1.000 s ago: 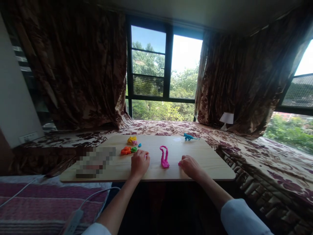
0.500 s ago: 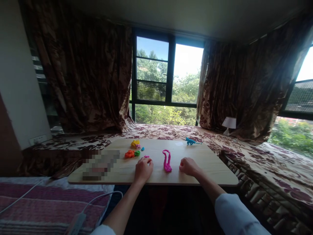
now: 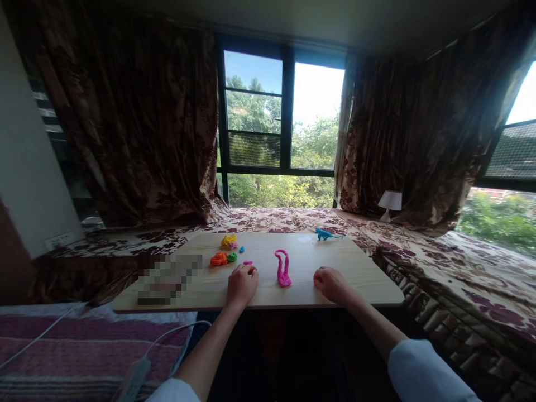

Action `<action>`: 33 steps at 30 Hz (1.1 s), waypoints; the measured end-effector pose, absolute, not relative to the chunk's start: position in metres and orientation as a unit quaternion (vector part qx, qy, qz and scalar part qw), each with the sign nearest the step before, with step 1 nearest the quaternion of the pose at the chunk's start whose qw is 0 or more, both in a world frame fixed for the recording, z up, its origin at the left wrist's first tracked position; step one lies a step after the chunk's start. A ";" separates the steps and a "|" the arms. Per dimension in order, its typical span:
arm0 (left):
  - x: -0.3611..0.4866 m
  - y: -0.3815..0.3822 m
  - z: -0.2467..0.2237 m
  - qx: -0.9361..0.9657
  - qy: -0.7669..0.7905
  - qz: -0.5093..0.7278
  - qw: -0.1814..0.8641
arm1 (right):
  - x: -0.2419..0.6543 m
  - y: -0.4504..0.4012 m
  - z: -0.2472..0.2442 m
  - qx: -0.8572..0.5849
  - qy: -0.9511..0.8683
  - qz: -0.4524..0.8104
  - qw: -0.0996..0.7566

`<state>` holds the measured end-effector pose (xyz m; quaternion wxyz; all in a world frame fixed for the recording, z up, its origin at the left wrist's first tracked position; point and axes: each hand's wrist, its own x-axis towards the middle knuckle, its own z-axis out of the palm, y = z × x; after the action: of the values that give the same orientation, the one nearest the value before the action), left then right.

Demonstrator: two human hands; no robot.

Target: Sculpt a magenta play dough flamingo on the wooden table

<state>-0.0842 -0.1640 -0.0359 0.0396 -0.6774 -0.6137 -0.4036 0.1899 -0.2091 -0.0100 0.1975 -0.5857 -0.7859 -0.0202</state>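
On a pale wooden tabletop (image 3: 293, 296), below a curtained window (image 3: 280, 117), resting well apart with fingers curled: left hand (image 3: 243, 283) and right hand (image 3: 330, 283), any grip hidden. Between them, a looped pink clay strip (image 3: 283, 269); at far right, a blue animal figure (image 3: 327, 234). Beyond the left hand, small lumps of orange (image 3: 218, 259), yellow (image 3: 228, 240), green (image 3: 231, 257) and blue clay (image 3: 242, 249), plus a pink bit (image 3: 248, 262) near its fingers.

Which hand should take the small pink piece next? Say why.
Probably the left hand: it is just short of the small pink piece, while the right hand is farther off, beyond the pink loop.
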 end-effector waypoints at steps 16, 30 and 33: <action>-0.085 -0.163 -0.039 -0.678 -0.615 -0.397 0.063 | 0.189 -0.224 -0.016 -0.578 -0.791 -0.086 0.184; -0.085 -0.163 -0.038 -0.673 -0.617 -0.405 0.042 | 0.205 -0.202 -0.010 -0.644 -0.749 0.009 0.156; -0.085 -0.164 -0.039 -0.671 -0.616 -0.411 0.048 | 0.213 -0.214 -0.010 -0.654 -0.741 -0.001 0.155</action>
<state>-0.0849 -0.1636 -0.0389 0.0482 -0.6707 -0.6158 -0.4106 0.2128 -0.2144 -0.0101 0.1548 -0.6537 -0.7407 -0.0011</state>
